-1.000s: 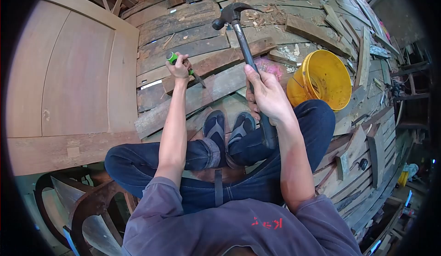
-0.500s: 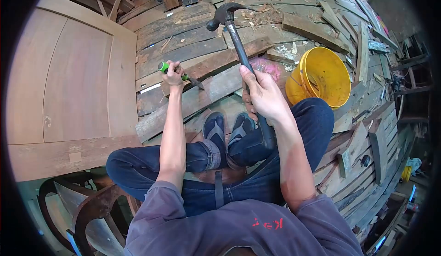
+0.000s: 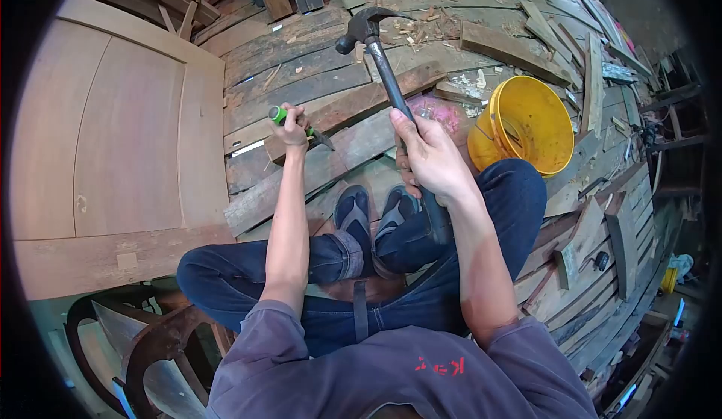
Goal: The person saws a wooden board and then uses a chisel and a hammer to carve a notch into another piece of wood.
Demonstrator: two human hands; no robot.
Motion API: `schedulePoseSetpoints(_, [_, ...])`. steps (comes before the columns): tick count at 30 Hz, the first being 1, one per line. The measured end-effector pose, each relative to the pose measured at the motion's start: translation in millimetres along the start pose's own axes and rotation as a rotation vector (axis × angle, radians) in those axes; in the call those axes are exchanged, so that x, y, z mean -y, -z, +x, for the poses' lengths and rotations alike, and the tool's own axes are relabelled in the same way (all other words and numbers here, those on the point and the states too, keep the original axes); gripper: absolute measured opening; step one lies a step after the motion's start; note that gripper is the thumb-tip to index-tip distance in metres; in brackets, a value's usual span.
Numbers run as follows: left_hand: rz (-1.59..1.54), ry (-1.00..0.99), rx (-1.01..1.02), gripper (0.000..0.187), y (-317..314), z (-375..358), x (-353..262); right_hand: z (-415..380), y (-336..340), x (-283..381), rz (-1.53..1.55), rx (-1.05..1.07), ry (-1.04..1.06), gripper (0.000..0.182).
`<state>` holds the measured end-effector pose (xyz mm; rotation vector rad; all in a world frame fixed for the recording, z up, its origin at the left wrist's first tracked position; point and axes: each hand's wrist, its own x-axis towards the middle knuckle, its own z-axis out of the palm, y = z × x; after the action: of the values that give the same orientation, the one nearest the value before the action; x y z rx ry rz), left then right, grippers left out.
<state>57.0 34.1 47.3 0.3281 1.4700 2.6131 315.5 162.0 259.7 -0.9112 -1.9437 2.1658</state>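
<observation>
My left hand (image 3: 290, 129) is closed around the green handle of a chisel (image 3: 323, 140). The blade slants down to the right, its tip at a weathered plank (image 3: 353, 145) in front of my feet; contact is hard to judge. In my right hand (image 3: 435, 156) is a claw hammer (image 3: 389, 75), gripped by its dark handle with the thumb along the shaft. The hammer's head is raised, farther from me than the chisel. A second, browner wooden beam (image 3: 361, 107) lies just beyond the plank.
To my right stands a yellow bucket (image 3: 492, 122), with pink material (image 3: 438, 114) beside it. A large panelled wooden door (image 3: 128, 141) lies on the left. Loose timber (image 3: 515, 52) and wood chips lie across the boards. Below left is a curved wooden frame (image 3: 143, 344).
My left hand and the chisel have shifted slightly to the right, and the chisel's handle sits a little lower. The right hand and hammer are almost unchanged.
</observation>
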Motion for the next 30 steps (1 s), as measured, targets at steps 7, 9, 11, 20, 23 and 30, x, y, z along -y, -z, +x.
schedulePoseSetpoints(7, [0.135,-0.07,-0.007,0.019,-21.6,-21.7,-6.7,-1.7,-4.2,2.6,-0.029,-0.007,-0.006,0.052])
schedulePoseSetpoints(9, [0.163,-0.09,0.038,0.019,-22.4,-25.9,-7.3,-1.5,-3.8,2.2,-0.035,0.004,0.001,0.051])
schedulePoseSetpoints(11, [0.148,-0.09,0.066,0.018,-25.4,-32.0,-9.4,-1.3,-4.3,3.0,-0.055,0.007,0.007,0.05])
schedulePoseSetpoints(20, [0.25,-0.16,0.048,0.019,-37.4,-41.9,-8.9,-6.3,-2.5,3.8,-0.189,0.025,0.021,0.049])
schedulePoseSetpoints(23, [0.323,-0.172,0.054,0.017,-29.7,-38.1,3.8,-10.6,-2.2,6.0,-0.369,0.033,0.071,0.048])
schedulePoseSetpoints(30, [0.483,-0.293,0.086,0.018,-31.8,-32.7,-1.8,-33.1,-23.3,18.4,-0.613,0.07,0.227,0.045])
